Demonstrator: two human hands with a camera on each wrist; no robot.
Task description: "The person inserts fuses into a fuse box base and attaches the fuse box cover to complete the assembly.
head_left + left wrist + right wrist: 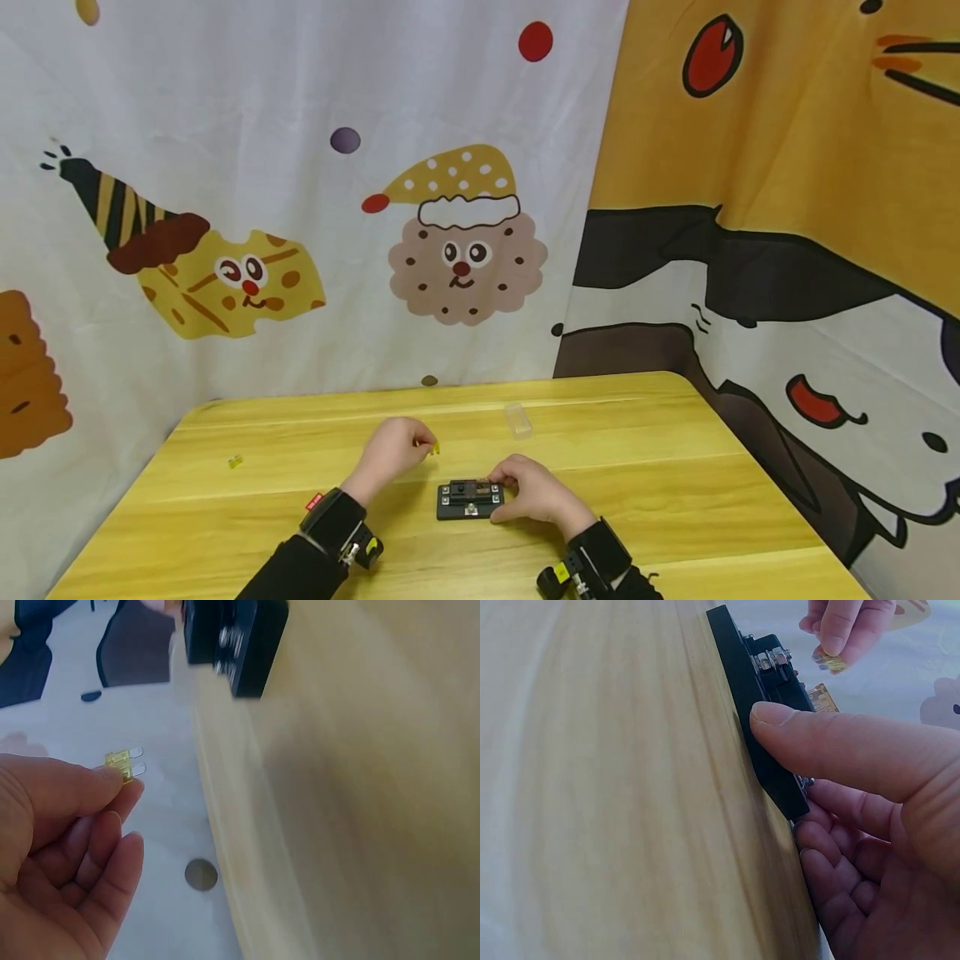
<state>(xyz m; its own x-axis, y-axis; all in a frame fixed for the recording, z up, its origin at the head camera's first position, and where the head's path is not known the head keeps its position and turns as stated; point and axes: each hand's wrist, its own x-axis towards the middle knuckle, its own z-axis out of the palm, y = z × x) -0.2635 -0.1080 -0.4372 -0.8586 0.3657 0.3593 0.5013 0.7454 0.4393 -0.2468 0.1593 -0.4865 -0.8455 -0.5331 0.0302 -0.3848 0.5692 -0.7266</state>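
Observation:
My left hand (393, 450) pinches a small yellow blade fuse (120, 762) between thumb and forefinger, its two metal prongs sticking out past the fingertips. It is held in the air, left of and beyond a black fuse block (471, 510) that lies on the table. My right hand (538, 493) grips the right end of this block, thumb along the front edge and fingers behind. Metal terminals show on the block, and an orange-brown translucent piece (823, 697) stands up from its top. The other fingers of the left hand are curled loosely.
A small clear plastic box (518, 421) lies toward the back of the wooden table (637, 433). Farther left are small yellow pieces (236, 461). A cartoon-printed curtain (285, 358) hangs right behind the table's back edge.

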